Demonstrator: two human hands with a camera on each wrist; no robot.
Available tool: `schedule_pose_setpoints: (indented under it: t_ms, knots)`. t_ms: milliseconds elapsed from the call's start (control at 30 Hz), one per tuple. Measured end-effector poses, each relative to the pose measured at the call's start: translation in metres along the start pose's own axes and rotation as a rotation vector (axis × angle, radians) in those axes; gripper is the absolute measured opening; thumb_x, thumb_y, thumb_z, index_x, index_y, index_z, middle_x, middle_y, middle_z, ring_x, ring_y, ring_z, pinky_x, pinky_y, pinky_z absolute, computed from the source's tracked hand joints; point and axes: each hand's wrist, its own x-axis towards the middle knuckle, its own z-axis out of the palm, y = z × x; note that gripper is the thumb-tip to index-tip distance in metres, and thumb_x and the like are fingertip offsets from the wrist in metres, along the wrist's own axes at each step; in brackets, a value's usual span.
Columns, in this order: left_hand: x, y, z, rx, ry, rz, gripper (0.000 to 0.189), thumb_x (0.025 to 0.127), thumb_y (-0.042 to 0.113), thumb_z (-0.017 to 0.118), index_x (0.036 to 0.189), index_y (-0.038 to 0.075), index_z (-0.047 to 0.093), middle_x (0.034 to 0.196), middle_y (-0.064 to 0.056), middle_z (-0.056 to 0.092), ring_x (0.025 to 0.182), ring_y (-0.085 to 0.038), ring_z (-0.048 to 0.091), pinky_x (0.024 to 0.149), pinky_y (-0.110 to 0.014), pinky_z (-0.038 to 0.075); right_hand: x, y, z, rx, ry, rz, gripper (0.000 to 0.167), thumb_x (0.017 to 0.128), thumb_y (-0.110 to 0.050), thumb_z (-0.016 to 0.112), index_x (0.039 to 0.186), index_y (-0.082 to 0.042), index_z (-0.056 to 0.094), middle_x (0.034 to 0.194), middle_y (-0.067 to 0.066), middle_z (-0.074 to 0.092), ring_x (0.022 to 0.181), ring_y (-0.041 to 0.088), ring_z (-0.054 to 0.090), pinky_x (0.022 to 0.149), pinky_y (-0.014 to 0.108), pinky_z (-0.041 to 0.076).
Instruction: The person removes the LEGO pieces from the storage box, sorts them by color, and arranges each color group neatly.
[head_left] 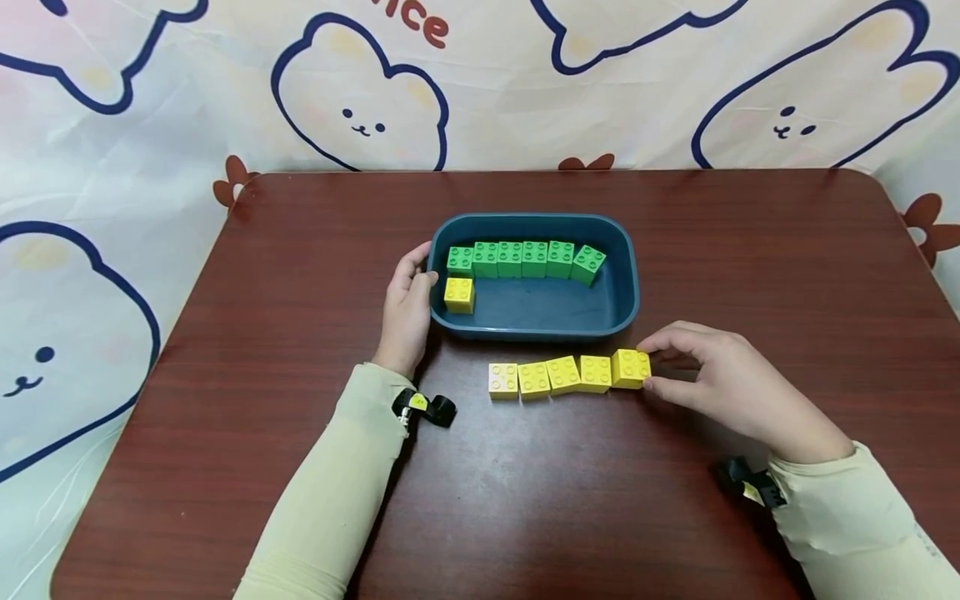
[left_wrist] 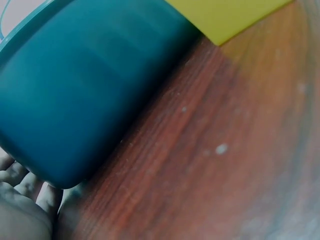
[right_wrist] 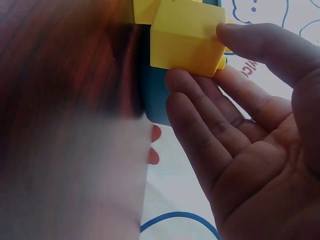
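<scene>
My left hand [head_left: 406, 312] grips the left end of a dark teal tray [head_left: 532, 335], thumb at the rim and fingers along the outer wall. In the left wrist view the tray's side [left_wrist: 95, 90] fills the upper left, fingers [left_wrist: 20, 180] below its corner. My right hand [head_left: 723, 379] pinches the rightmost yellow building block [head_left: 626, 369] between thumb and fingers. The right wrist view shows this yellow block [right_wrist: 187, 42] at the fingertips. To its left, several yellow blocks [head_left: 534, 381] make an uneven row in front of the tray.
Inside the tray, several green building blocks [head_left: 510, 260] line the far side, the rightmost one tilted. A single yellow block [head_left: 459, 296] sits at the tray's near left. The brown table [head_left: 285, 275] ends at the back against a cloth [head_left: 495, 108] with cartoon prints.
</scene>
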Motion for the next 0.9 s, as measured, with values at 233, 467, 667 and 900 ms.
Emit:
schedule_pose_setpoints:
  t_ms: [233,467,667,900]
  knots:
    - [-0.0009,0.0005,-0.0007,0.018,-0.025,-0.016,0.044,0.103,0.013,0.040,0.147,0.017,0.049,0.150,0.005,0.046,0.137,-0.010,0.040,0.115,-0.037,0.033,0.0021,0.0028,0.0050,0.025,-0.031,0.008,0.031,0.083,-0.010,0.082,0.112,-0.016,0.072,0.108,-0.002,0.068,0.094,0.015,0.068,0.080,0.038,0.058]
    - [-0.0009,0.0009,-0.0003,0.033,-0.024,-0.039,0.045,0.103,0.015,0.041,0.147,0.017,0.050,0.149,0.005,0.047,0.136,-0.011,0.041,0.114,-0.038,0.034,0.0044,0.0045,0.0088,0.041,-0.052,0.022,0.031,0.083,-0.008,0.082,0.111,-0.015,0.072,0.106,-0.002,0.068,0.093,0.015,0.067,0.081,0.037,0.058]
    - [-0.0008,0.0010,0.0004,0.018,-0.013,-0.050,0.045,0.102,0.016,0.044,0.146,0.016,0.050,0.149,0.004,0.048,0.136,-0.011,0.042,0.114,-0.038,0.035,0.0045,0.0037,0.0107,0.033,-0.069,0.032,0.031,0.083,-0.009,0.082,0.111,-0.015,0.072,0.105,-0.003,0.068,0.092,0.015,0.066,0.081,0.036,0.058]
    - [-0.0007,0.0002,0.0003,0.007,-0.006,-0.037,0.045,0.101,0.012,0.046,0.145,0.013,0.051,0.147,0.001,0.050,0.133,-0.013,0.045,0.112,-0.038,0.037,0.0016,-0.0001,0.0036,0.049,-0.044,0.058,0.033,0.084,-0.020,0.084,0.115,-0.016,0.071,0.110,-0.001,0.069,0.098,0.018,0.068,0.084,0.043,0.057]
